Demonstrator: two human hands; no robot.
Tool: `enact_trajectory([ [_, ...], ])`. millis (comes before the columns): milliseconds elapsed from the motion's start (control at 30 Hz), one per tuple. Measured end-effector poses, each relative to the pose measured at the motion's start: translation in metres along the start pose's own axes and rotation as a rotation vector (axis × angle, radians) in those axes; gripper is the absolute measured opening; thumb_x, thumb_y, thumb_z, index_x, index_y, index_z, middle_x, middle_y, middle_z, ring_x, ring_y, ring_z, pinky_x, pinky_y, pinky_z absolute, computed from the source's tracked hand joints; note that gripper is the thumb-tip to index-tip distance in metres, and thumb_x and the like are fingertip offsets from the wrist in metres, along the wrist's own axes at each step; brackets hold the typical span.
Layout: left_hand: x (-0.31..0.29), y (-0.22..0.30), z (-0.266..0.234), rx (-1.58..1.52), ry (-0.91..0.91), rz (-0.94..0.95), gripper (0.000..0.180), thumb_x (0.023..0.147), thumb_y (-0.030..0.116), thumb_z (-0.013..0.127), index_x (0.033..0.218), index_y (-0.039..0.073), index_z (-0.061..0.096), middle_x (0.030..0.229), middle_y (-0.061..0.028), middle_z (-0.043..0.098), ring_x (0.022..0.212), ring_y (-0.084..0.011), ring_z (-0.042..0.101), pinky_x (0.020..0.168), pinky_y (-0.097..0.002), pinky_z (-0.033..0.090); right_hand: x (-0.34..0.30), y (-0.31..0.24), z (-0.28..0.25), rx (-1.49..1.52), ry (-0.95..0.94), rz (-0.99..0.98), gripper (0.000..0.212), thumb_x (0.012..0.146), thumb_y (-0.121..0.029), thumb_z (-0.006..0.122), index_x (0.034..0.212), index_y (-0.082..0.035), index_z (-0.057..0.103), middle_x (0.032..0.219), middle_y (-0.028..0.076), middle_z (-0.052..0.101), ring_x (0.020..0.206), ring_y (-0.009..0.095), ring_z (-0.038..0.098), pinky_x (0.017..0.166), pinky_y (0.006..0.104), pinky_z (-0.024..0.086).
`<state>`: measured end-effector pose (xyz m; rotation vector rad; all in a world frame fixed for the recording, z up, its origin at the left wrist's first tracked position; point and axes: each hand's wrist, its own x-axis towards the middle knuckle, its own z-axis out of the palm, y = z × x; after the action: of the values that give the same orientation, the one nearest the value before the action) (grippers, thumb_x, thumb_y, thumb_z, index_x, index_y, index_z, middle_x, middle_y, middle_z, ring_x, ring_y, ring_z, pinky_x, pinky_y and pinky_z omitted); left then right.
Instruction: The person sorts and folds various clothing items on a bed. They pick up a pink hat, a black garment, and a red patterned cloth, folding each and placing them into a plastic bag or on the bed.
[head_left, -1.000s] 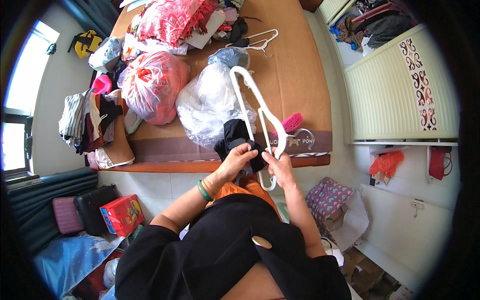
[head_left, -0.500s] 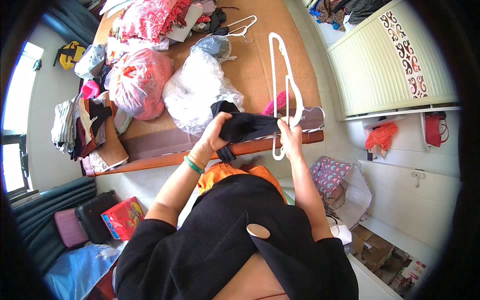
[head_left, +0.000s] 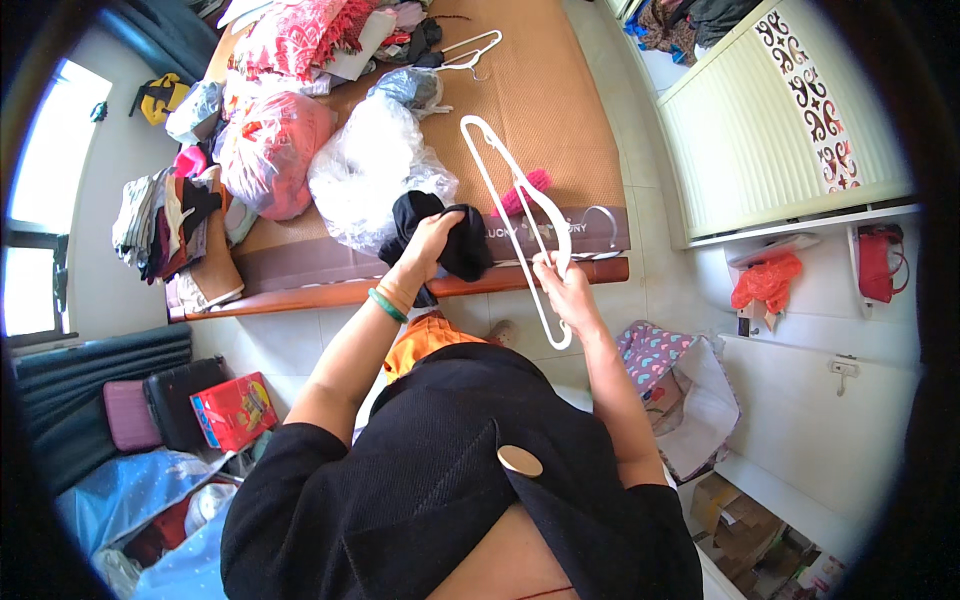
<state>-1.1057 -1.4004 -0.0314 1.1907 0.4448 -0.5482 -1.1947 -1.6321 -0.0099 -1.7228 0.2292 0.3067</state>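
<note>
My left hand [head_left: 428,243], with a green bangle at the wrist, grips a bunched black garment [head_left: 440,235] over the near edge of the bed [head_left: 560,110]. My right hand [head_left: 562,287] holds a white plastic hanger [head_left: 515,215] by its lower part; the hanger slants up and to the left above the bed mat. The garment and the hanger are apart, with the cloth just left of the hanger.
Clear plastic bags [head_left: 372,170], a red-filled bag [head_left: 268,150] and piled clothes [head_left: 170,225] crowd the bed's left side. Another white hanger [head_left: 462,52] lies at the far end. A pink item [head_left: 525,190] lies behind the held hanger. Suitcases [head_left: 150,410], a red box [head_left: 232,410] and a patterned bag [head_left: 655,355] stand on the floor.
The black garment has come off the hanger and bunched into my left hand. The hanger has tilted from upright to slanting leftward in my right hand.
</note>
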Motion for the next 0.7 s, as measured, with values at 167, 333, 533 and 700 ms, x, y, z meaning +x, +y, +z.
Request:
enact_trajectory([
  [167, 0.014, -0.027, 0.028, 0.121, 0.102, 0.171, 0.024, 0.087, 0.022, 0.057, 0.086, -0.001, 0.065, 0.072, -0.0020, 0.063, 0.062, -0.0084, 0.056, 0.056, -0.0228, 0.042, -0.059, -0.039, -0.069, 0.107, -0.234, 0.168, 0.040, 0.095, -0.018, 0.045, 0.127, 0.004, 0.042, 0.066, 0.002, 0.049, 0.057, 0.009, 0.048, 0.055, 0.0236, 0.041],
  [333, 0.039, -0.054, 0.044, 0.430, 0.270, 0.285, 0.031, 0.087, 0.026, 0.055, 0.085, -0.004, 0.063, 0.066, -0.0033, 0.060, 0.061, -0.0074, 0.053, 0.054, -0.0261, 0.040, -0.100, -0.048, -0.106, -0.078, -0.238, 0.119, 0.037, 0.095, -0.017, 0.044, 0.125, 0.005, 0.043, 0.066, 0.002, 0.049, 0.057, 0.008, 0.051, 0.054, 0.0242, 0.041],
  [533, 0.057, -0.067, 0.070, 0.619, 0.340, 0.332, 0.040, 0.085, 0.036, 0.052, 0.085, -0.003, 0.063, 0.064, -0.0139, 0.060, 0.060, -0.0204, 0.059, 0.060, -0.0337, 0.045, -0.119, -0.052, -0.130, -0.107, -0.222, 0.202, 0.035, 0.095, -0.016, 0.043, 0.122, 0.006, 0.045, 0.062, 0.001, 0.049, 0.055, 0.008, 0.049, 0.055, 0.0231, 0.040],
  [700, 0.037, -0.064, 0.120, 1.048, 0.335, 0.487, 0.042, 0.088, 0.042, 0.047, 0.091, 0.003, 0.064, 0.076, -0.0231, 0.063, 0.076, -0.0386, 0.062, 0.069, -0.0442, 0.049, -0.094, -0.032, -0.121, -0.080, -0.235, 0.205, 0.031, 0.095, -0.018, 0.044, 0.115, 0.005, 0.048, 0.060, 0.002, 0.051, 0.053, 0.009, 0.050, 0.053, 0.0243, 0.041],
])
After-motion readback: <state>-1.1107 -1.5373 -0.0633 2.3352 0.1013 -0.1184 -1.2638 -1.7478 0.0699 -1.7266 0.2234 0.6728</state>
